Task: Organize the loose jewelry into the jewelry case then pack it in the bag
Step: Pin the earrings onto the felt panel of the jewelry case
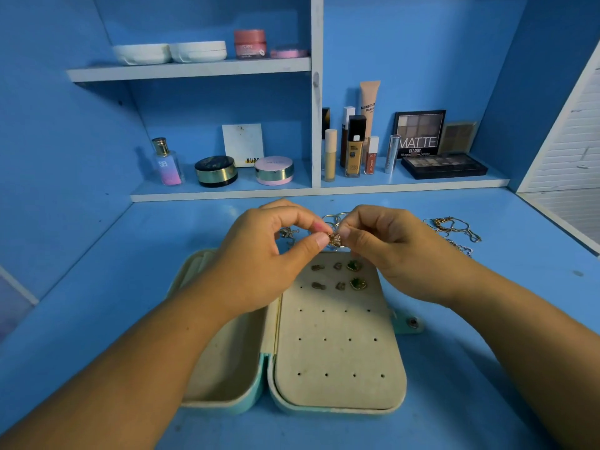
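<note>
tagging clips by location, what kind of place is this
Most likely a home vanity or dressing table: the blue shelves hold makeup, such as a foundation bottle and a MATTE eyeshadow palette, and an open jewelry case lies on the desktop with loose chains nearby.

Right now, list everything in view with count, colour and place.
jewelry case: one, mint with beige lining, open on the desk.
pinned earrings: six, four gold-brown, two green, top of the case's right panel.
gold earring: one, pinched above the case.
chains: count unclear, gold, tangled on the desk at right.
hoops: count unclear, gold, behind the held earring.
cosmetics: many, mixed colours, lower shelf.
compacts: two, white, upper shelf.
pink jar: one, upper shelf.
left hand: pinches the gold earring.
right hand: pinches it too.
</note>
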`<move>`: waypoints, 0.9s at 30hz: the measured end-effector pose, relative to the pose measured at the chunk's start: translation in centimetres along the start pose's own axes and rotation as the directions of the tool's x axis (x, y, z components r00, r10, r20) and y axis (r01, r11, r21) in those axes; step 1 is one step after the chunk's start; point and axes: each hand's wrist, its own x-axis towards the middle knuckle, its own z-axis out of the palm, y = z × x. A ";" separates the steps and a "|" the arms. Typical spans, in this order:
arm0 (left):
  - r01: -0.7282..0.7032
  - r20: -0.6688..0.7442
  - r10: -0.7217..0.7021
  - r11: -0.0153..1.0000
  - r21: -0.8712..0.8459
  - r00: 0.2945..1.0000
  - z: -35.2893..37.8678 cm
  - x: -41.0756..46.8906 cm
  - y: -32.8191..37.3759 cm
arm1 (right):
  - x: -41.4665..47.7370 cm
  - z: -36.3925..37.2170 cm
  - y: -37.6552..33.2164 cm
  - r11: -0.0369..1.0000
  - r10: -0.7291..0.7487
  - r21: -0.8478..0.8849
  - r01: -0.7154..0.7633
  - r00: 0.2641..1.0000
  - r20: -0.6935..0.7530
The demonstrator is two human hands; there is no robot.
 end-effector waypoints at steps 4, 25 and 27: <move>0.032 0.086 -0.032 0.999 0.000 0.996 -0.4 0.0 -0.1 | 0.1 -1.5 0.7 0.933 0.077 -0.346 -0.101 0.994 -0.081; -0.134 0.359 0.095 0.987 0.085 0.928 -0.3 -0.3 -0.2 | 0.3 -1.2 0.8 0.873 0.463 -0.119 -0.472 0.881 -0.102; -0.141 0.357 0.101 0.986 0.086 0.929 -0.1 -0.4 0.0 | 0.4 -1.2 0.7 0.873 0.478 -0.047 -0.485 0.872 -0.109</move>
